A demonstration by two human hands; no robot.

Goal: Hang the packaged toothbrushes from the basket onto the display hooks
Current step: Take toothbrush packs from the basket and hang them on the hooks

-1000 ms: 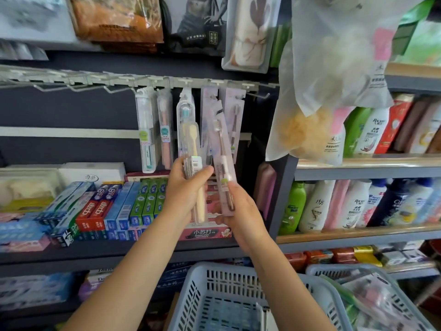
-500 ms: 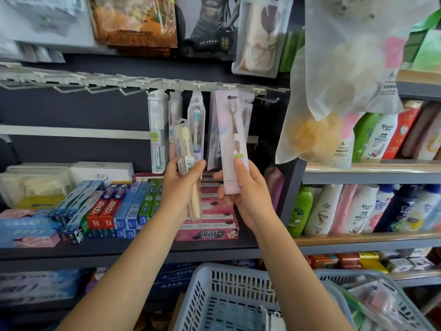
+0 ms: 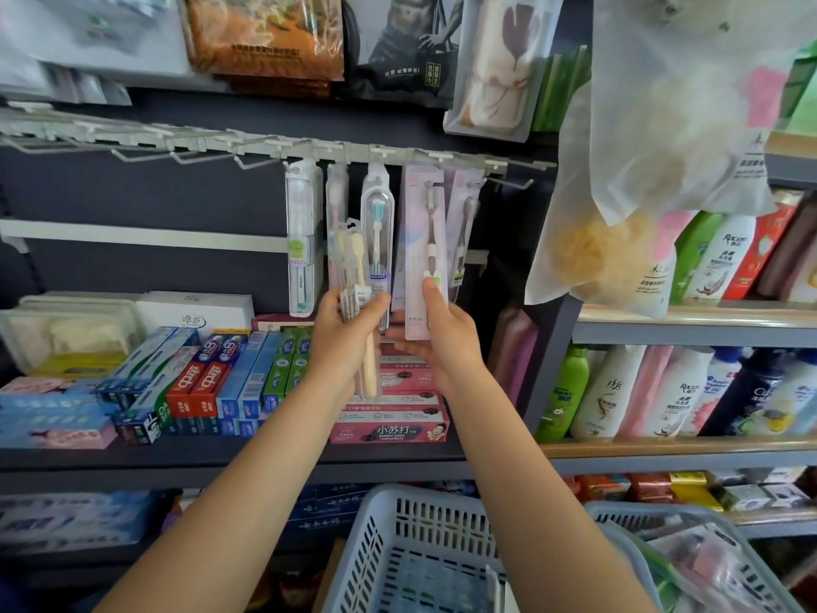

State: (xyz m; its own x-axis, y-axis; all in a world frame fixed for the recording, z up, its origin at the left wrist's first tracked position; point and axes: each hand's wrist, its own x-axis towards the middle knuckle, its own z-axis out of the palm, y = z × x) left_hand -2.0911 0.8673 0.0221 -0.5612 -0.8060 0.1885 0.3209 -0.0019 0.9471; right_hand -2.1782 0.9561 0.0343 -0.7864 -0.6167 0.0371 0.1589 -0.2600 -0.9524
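nearest, the grey basket [image 3: 424, 555] sits low between the person's forearms. above it the left hand [image 3: 342, 342] grips a bundle of clear toothbrush packs [image 3: 356, 298], and the right hand [image 3: 442, 334] pinches the foot of a pink toothbrush card [image 3: 418, 258], thumb on its front. the card's top reaches the hook rail [image 3: 309, 148]. best to keep it upright, line its hole with the peg and push straight back.
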